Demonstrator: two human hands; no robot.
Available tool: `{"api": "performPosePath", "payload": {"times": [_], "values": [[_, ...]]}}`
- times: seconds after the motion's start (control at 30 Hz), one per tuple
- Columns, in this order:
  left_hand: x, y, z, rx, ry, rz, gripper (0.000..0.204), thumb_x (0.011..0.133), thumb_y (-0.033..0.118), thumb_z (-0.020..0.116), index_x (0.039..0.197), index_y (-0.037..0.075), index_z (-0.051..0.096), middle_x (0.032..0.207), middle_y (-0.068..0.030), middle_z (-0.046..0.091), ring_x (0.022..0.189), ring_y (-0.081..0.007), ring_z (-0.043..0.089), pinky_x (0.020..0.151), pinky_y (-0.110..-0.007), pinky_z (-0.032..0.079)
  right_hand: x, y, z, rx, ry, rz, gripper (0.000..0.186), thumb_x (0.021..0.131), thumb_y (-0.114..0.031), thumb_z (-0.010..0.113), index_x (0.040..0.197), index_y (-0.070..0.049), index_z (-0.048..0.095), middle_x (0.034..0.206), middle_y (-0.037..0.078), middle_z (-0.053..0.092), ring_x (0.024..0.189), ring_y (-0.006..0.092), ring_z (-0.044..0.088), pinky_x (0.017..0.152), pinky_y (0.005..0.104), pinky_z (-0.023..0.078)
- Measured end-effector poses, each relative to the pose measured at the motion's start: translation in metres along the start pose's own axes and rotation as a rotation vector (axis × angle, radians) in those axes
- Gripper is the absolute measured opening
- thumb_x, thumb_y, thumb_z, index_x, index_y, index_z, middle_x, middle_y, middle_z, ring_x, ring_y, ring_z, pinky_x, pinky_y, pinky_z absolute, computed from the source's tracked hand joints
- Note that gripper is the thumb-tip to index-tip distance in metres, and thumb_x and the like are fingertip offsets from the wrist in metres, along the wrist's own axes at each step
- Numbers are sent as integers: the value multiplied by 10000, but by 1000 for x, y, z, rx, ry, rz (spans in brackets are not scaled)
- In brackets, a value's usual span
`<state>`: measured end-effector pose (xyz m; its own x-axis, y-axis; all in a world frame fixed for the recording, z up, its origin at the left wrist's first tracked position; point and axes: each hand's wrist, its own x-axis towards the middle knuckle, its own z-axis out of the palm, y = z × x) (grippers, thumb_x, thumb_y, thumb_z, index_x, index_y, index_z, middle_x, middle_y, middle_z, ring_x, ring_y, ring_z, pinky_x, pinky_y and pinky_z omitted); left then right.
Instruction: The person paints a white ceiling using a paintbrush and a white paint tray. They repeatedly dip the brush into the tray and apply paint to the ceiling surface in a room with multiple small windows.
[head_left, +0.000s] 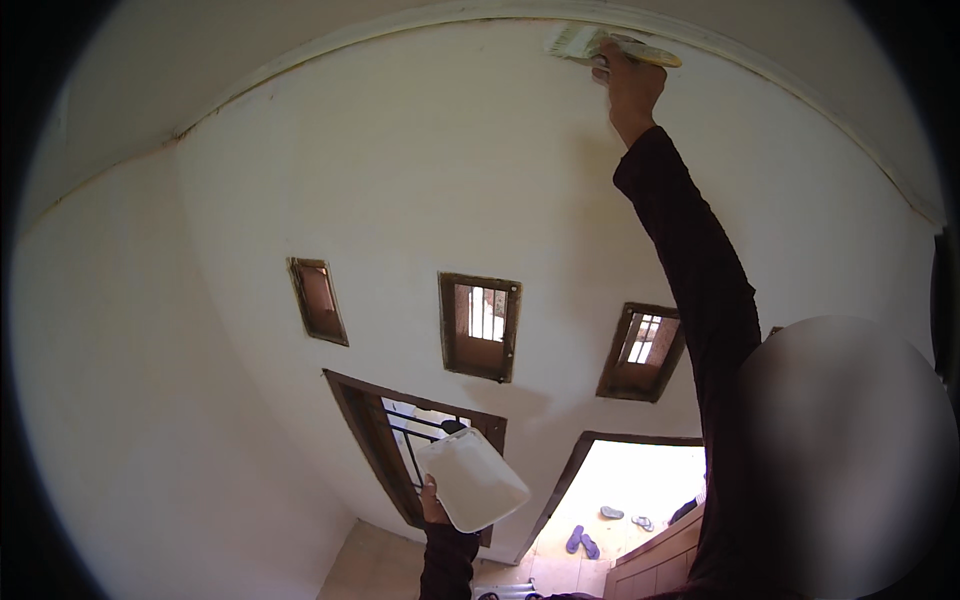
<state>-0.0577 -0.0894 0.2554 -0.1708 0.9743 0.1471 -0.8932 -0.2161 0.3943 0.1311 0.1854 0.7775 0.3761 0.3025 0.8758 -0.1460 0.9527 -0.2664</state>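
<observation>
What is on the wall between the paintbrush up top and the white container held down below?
In the head view, between the paintbrush and white container lies bare white wall, then a small brown-framed vent opening.

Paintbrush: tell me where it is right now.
In the head view the paintbrush is top centre-right, gripped in the raised right hand, its bristles against the wall just under the ceiling edge.
</observation>
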Motion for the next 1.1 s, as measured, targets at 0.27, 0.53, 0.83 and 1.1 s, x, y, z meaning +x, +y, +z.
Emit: {"api": "performPosePath", "payload": {"times": [0.27, 0.53, 0.83, 1.1], "values": [[6, 2, -11, 83, 72, 3, 669, 876, 503, 495, 1386, 77, 416, 1282, -164, 550, 1128, -356, 581, 912, -523, 518, 2, -26, -45, -89, 53, -169, 296, 827, -104, 721, 1016, 103, 627, 946, 154, 671, 736, 188, 678, 598, 280, 606], [4, -5, -12, 109, 41, 42, 669, 877, 507, 501, 1374, 65, 435, 1257, -172, 571, 1077, -366, 609, 895, -521, 533, -7, -9, 14, -256, -132, -240, 351, 818, -211, 748, 947, 105, 666, 854, 147, 698, 690, 166, 680, 621, 272, 576], [8, -7, -40, 142, 52, 28, 801, 809, 595, 544, 1397, 65, 420, 1287, -205, 554, 1093, -415, 601, 878, -589, 530, 19, 2, 1, -461, 25, -381, 347, 809, -223, 748, 871, 111, 675, 740, 161, 701, 593, 181, 681, 556, 294, 557], [13, -7, -40, 157, 21, 8, 825, 813, 615, 524, 1415, 66, 395, 1302, -211, 539, 1110, -424, 591, 884, -598, 524, 30, -27, -47, -392, 69, -223, 340, 813, -180, 741, 918, 133, 659, 824, 180, 706, 642, 196, 702, 596, 277, 597]]}}
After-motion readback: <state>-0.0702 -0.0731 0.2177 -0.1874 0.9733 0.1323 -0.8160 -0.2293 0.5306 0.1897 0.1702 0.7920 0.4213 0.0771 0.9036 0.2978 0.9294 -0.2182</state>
